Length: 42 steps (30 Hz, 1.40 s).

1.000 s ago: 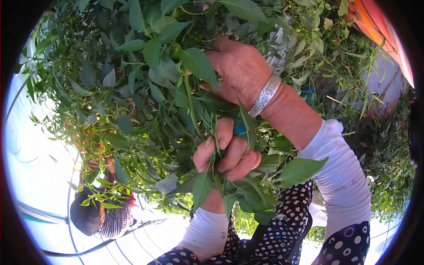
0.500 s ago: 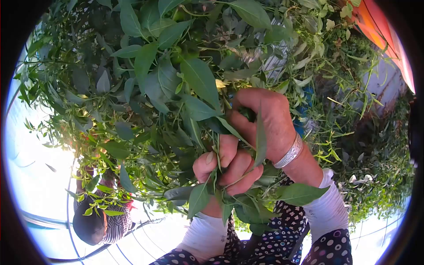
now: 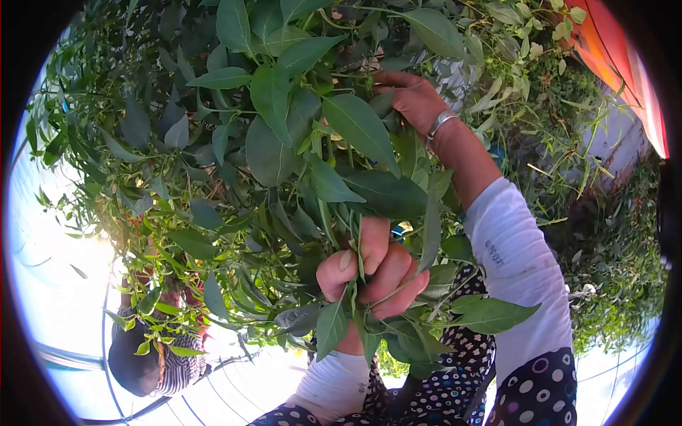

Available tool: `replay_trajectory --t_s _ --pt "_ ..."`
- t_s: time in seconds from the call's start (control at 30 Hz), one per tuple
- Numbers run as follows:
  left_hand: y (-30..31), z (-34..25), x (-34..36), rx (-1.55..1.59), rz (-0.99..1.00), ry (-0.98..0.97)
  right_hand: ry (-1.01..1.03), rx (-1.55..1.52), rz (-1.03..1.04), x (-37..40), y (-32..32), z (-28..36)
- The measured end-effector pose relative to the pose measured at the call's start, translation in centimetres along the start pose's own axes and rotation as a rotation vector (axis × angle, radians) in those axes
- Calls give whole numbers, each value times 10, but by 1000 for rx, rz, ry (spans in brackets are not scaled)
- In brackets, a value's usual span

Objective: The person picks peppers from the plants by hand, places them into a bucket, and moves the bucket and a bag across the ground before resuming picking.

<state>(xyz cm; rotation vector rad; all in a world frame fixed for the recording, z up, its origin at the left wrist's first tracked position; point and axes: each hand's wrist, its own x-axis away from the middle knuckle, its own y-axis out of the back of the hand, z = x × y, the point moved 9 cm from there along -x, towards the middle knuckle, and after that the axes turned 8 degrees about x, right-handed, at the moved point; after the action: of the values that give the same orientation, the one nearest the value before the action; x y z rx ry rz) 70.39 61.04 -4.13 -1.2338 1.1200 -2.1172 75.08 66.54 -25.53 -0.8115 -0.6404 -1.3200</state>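
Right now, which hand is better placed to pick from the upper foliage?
Right. The right hand is up among the upper leaves, fingertips hidden there, while the left hand is clenched around the bunch of stems, so likely tied up.

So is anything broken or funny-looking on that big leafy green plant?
Nothing looks broken or spilled. The leafy green plant has whole leaves. Its thin stems are bunched tight in the fist of the left hand, while the right hand, with a silver metal bracelet, reaches among the upper leaves.
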Motion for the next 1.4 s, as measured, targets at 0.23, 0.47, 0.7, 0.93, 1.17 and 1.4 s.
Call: replay_trajectory --t_s 0.23,0.47,0.7,0.93,1.17,1.4 --pt "0 0 -1 -15 -1 -4 143 -69 188 -1 -2 44" --pt "0 5 -3 -41 21 14 61 -86 439 39 -13 29" --pt "46 -12 9 -739 -728 -106 125 -92 209 98 47 59" --pt "61 -14 7 -970 -825 -211 90 2 344 169 51 64" --pt "54 9 -8 -1809 -586 59 407 -506 102 223 211 169" --pt "43 15 -10 -1533 -637 249 85 131 -974 260 375 267"
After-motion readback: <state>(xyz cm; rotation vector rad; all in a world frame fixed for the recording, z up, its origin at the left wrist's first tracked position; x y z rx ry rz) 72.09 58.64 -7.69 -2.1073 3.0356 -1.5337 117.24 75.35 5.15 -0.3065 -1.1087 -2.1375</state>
